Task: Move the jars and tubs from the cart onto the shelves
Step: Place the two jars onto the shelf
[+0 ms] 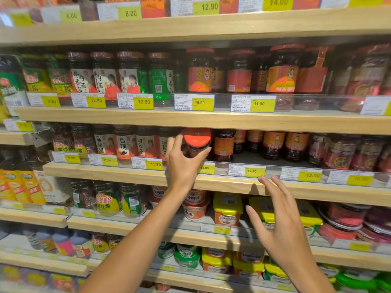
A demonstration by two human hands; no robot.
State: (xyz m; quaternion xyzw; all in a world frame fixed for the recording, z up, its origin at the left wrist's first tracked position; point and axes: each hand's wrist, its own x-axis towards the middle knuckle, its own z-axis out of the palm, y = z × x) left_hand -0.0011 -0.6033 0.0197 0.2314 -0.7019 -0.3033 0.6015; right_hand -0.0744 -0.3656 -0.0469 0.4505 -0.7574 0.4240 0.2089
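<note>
My left hand [184, 163] grips a glass jar with a red lid [196, 139], tilted lid-forward, at the front of the middle wooden shelf [127, 173] between the rows of sauce jars. My right hand [281, 216] hangs lower and to the right with its fingers spread and nothing in it, in front of the yellow-lidded tubs [227, 208]. The cart is out of view.
Wooden shelves run across the whole view, packed with sauce jars [275, 144], pouches [25, 187] and tubs behind clear rails with yellow price tags [255, 171]. A gap on the middle shelf [247, 158] lies right of the held jar.
</note>
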